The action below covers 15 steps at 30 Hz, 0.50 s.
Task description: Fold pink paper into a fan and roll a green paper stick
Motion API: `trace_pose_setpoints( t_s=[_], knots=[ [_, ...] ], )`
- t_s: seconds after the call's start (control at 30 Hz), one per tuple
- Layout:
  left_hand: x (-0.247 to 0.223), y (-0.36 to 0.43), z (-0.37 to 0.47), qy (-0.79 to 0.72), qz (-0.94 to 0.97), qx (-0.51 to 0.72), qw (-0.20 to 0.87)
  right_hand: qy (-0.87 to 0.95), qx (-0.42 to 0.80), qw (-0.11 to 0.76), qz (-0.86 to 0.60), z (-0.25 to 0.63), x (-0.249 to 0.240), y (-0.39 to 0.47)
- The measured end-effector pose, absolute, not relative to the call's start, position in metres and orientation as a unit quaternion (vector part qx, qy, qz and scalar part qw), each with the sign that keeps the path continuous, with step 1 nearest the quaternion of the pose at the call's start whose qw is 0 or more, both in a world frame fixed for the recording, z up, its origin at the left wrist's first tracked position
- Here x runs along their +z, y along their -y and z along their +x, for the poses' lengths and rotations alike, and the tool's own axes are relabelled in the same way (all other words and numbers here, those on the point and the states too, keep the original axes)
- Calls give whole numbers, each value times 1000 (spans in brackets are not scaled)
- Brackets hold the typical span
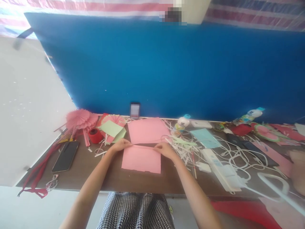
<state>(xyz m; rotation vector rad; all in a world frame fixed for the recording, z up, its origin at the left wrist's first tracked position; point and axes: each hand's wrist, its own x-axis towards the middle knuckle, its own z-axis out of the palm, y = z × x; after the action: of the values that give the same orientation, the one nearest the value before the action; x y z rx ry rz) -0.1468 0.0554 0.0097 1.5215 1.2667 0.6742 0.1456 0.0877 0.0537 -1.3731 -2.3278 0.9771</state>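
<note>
A pink sheet of paper [141, 160] lies in front of me on the brown table, with a narrow fold along its far edge. My left hand [121, 145] pinches the left end of that fold. At the right end, my right hand [165, 149] grips the fold between thumb and fingers. Just beyond, a second pink sheet [149, 130] rests flat. Left of it are light green paper [111, 131] and a red tape roll [95, 136]. A heap of white paper strips [184, 149] sits to the right of my right hand.
A black phone [66, 156] and pink paper fans [81, 121] are at the left. Along the right lie a white power strip [220, 171], tangled cables, a light blue packet [205, 138] and a bottle [181, 125]. A blue panel [166, 66] stands behind the table.
</note>
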Motion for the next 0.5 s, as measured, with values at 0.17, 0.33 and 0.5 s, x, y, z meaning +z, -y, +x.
trace_pose_setpoints(
  t_s=[0.17, 0.33, 0.5],
  knots=[
    [16, -59, -156, -517, 648, 243, 504, 782, 383, 162, -464, 159, 46, -94],
    [31, -62, -156, -510, 703, 193, 456, 784, 378, 150, -469, 164, 44, -96],
    [45, -73, -146, -520, 769, 229, 295, 854, 203, 189, -441, 161, 52, -107]
  ],
)
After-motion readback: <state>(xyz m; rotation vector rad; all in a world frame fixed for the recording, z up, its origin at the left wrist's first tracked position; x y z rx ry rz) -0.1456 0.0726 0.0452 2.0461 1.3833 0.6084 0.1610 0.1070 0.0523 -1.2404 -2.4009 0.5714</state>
